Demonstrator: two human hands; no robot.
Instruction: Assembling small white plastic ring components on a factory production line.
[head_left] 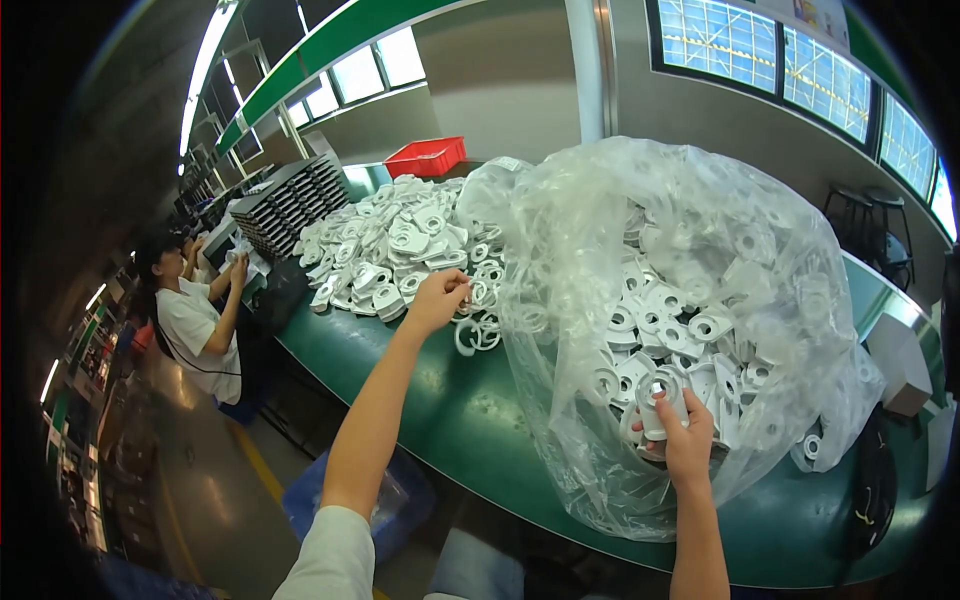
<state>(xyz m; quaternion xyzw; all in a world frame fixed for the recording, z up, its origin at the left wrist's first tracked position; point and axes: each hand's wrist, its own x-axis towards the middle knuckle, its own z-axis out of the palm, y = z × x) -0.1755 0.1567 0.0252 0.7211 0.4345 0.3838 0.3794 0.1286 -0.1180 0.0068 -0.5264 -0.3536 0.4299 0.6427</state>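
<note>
My right hand (688, 445) is closed around a white plastic part (660, 405) with a round hole, thumb on top. It is over the mouth of a large clear plastic bag (560, 400), among many similar white parts (665, 325). My left hand (438, 303) reaches to several loose white rings (480, 333) beside the bag. Its fingers are curled together at the rings; whether they grip one is too small to tell. Left of the rings lies a broad heap of white plastic parts (400, 235) on the green table (450, 400).
A stack of dark trays (290, 205) stands beyond the heap, and a red bin (427, 157) behind it. A grey-white box (898, 365) and a dark strap-like thing (872, 490) are at the right. A co-worker (200, 320) works at the left. A blue container (400, 510) is below the table's edge.
</note>
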